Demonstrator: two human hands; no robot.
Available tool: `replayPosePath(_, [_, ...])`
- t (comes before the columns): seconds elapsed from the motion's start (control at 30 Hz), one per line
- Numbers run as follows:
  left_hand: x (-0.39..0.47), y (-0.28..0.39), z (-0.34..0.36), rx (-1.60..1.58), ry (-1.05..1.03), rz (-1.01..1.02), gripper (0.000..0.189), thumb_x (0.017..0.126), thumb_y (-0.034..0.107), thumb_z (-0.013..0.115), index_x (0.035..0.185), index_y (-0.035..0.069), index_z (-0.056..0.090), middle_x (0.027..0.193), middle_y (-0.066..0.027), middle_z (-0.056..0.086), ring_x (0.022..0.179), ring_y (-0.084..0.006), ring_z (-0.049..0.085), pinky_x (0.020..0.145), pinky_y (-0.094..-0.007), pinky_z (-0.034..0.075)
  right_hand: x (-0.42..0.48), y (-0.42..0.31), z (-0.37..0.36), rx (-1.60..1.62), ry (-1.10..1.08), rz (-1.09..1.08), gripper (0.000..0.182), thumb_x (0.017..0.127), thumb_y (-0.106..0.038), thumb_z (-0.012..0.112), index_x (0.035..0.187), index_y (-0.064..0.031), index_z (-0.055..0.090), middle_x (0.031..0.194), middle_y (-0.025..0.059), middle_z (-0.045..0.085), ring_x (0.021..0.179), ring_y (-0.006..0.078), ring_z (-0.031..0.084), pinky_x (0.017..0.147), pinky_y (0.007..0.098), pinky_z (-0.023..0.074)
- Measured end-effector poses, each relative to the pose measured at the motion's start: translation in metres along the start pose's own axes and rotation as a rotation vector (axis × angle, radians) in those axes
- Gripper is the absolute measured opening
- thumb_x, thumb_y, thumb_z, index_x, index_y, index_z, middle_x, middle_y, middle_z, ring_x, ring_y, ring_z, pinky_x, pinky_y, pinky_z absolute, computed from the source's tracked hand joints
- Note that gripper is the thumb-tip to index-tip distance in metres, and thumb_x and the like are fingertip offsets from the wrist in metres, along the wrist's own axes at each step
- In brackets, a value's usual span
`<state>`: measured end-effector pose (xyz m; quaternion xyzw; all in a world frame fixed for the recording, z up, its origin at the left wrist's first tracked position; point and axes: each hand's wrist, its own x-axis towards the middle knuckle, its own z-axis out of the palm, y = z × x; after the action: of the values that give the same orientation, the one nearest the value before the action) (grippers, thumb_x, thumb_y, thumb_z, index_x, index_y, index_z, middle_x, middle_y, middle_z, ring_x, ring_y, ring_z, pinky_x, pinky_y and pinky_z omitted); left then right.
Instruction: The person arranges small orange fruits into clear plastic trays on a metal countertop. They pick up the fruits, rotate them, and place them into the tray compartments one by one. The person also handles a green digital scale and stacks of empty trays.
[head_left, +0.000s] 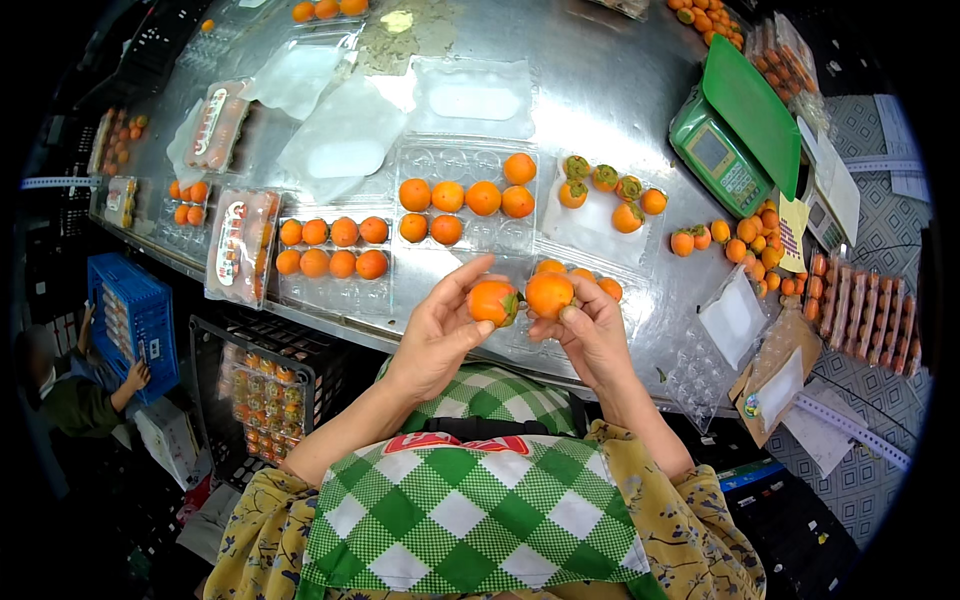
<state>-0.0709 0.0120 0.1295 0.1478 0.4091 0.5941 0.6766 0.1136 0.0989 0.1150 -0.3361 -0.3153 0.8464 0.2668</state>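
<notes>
My left hand (439, 334) holds an orange persimmon (492, 302) on its side, its green calyx facing right. Close beside it, my right hand (592, 326) grips another persimmon (550, 295) by thumb and fingers. Beyond my hands lies a clear plastic tray (465, 161) with several persimmons in its cups. Right of it, several persimmons, some calyx up, rest on a white liner (596, 217). Partly hidden behind my right hand is a clear tray with a few persimmons (610, 289). A filled open tray (334, 292) lies to the left.
A green digital scale (720, 157) stands at the right beside loose persimmons (746, 229). White liners (345, 157) lie across the metal table (592, 90). A closed pack (241, 247) is near the left edge. Below stands a black crate (300, 360); a person (82, 397) holds a blue crate (135, 322).
</notes>
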Motion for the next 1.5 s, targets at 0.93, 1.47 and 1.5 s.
replayPosePath(0.93, [0.011, -0.009, -0.010, -0.244, -0.088, -0.396, 0.035, 0.097, 0.035, 0.043, 0.114, 0.005, 0.050, 0.120, -0.0217, 0.053, 0.062, -0.0263, 0.065, 0.051, -0.0313, 0.054, 0.116, -0.012, -0.072, -1.446, 0.557, -0.385, 0.033, 0.079, -0.015, 0.068, 0.107, -0.0023, 0.056, 0.097, 0.0189, 0.062, 0.076, 0.0281, 0.063, 0.068, 0.0364, 0.0498])
replayPosePath(1.47, [0.022, -0.004, -0.001, 0.000, 0.006, -0.380, 0.035, 0.097, 0.030, 0.051, 0.117, 0.002, 0.052, 0.111, -0.0126, 0.056, 0.071, -0.0192, 0.064, 0.060, -0.0268, 0.052, 0.036, -0.018, -0.006, -0.455, 0.019, -0.223, 0.045, 0.072, -0.007, 0.071, 0.115, -0.0032, 0.056, 0.106, 0.0039, 0.063, 0.096, 0.0137, 0.058, 0.084, 0.0307, 0.0453])
replayPosePath(1.5, [0.022, -0.005, 0.000, -0.012, -0.002, -0.359, 0.037, 0.096, 0.032, 0.053, 0.118, 0.002, 0.052, 0.108, -0.0116, 0.057, 0.071, -0.0186, 0.064, 0.060, -0.0271, 0.052, 0.033, -0.018, -0.001, -0.577, -0.004, -0.286, 0.045, 0.071, -0.006, 0.072, 0.114, -0.0032, 0.057, 0.106, 0.0047, 0.063, 0.097, 0.0153, 0.057, 0.085, 0.0314, 0.0453])
